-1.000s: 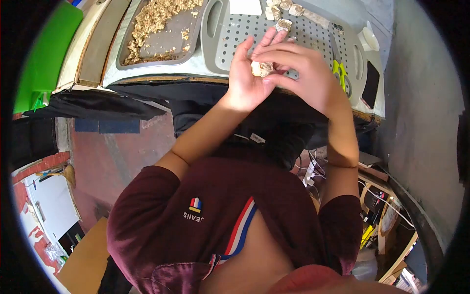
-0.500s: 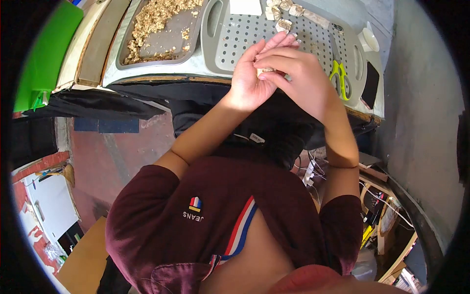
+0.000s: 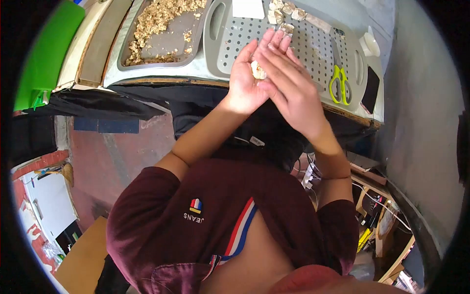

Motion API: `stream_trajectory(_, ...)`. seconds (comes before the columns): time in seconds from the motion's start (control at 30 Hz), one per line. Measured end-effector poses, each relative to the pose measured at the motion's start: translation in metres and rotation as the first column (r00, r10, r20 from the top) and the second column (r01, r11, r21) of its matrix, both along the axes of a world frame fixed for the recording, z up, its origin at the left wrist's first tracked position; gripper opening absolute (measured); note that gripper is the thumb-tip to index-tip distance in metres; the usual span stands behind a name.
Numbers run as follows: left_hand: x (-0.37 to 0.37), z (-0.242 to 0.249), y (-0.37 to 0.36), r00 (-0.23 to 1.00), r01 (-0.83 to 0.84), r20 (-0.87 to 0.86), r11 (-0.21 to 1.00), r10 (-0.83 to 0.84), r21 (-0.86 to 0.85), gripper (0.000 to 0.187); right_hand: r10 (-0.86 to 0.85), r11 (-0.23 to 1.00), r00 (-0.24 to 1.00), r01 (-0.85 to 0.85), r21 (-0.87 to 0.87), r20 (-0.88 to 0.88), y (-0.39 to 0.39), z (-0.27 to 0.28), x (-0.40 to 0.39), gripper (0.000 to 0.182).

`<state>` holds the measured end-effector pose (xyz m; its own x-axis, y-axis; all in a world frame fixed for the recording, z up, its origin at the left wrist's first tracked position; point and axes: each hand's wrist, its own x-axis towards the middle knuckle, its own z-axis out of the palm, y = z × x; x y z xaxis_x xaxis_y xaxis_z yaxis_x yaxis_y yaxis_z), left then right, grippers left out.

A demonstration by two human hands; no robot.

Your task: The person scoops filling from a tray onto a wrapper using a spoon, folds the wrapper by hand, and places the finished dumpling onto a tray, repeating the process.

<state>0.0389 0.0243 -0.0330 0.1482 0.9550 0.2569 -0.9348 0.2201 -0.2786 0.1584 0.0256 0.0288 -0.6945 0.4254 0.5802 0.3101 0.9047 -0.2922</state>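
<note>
A small pale, crumpled ball (image 3: 258, 70) sits on the palm of my left hand (image 3: 247, 81), whose fingers are stretched out and point away from me. My right hand (image 3: 293, 85) lies partly over the left one, its fingers straight and nearly together, with its edge beside the ball. Both hands are above the near edge of a grey perforated tray (image 3: 214, 61). Beyond my fingertips are several similar wrapped pieces (image 3: 289, 8) and a pale strip (image 3: 318, 23) on the tray.
A baking tray (image 3: 164, 41) with a brown crumbly mixture stands at the back left. Yellow-green scissors (image 3: 339, 84), a black phone (image 3: 371, 88) and a white cup (image 3: 369, 44) are at the right. A white square (image 3: 247, 9) lies at the tray's far side.
My right hand has opened from its curled pose over the ball to straight fingers, and shifted slightly down and left. More of the ball shows now on my left palm.
</note>
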Motion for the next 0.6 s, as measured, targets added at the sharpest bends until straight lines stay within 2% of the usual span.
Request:
stream_trajectory(0.1, 0.001, 0.0, 0.002, 0.999, -0.03, -0.013, 1.0, 0.03, 0.002, 0.04, 0.032, 0.999, 0.998, -0.033, -0.016, -0.048, -0.002, -0.013, -0.002, 0.042)
stream_trajectory(0.13, 0.001, 0.001, 0.002, 0.996, -0.057, -0.063, 0.998, 0.057, -0.005, 0.04, 0.035, 0.999, 0.998, -0.035, 0.008, -0.045, -0.002, -0.014, -0.001, 0.041)
stream_trajectory(0.23, 0.003, -0.003, 0.003, 0.997, -0.044, -0.056, 0.999, 0.045, 0.02, 0.04, 0.031, 0.999, 0.999, -0.031, 0.031, -0.03, -0.001, -0.015, 0.001, 0.041)
stream_trajectory(0.33, 0.003, 0.0, 0.001, 0.998, -0.03, -0.051, 1.0, 0.029, -0.011, 0.038, 0.048, 0.999, 0.998, -0.047, 0.017, -0.041, 0.002, -0.019, 0.003, 0.04)
stream_trajectory(0.43, 0.003, 0.004, 0.001, 0.998, -0.026, -0.063, 1.0, 0.026, -0.009, 0.034, 0.018, 0.997, 0.995, -0.026, -0.077, -0.102, 0.002, -0.009, 0.008, 0.039)
stream_trajectory(0.6, 0.002, 0.008, 0.0, 0.997, -0.032, -0.069, 0.999, 0.031, -0.014, 0.035, 0.035, 0.998, 0.993, -0.041, -0.055, -0.109, 0.001, -0.01, 0.005, 0.038)
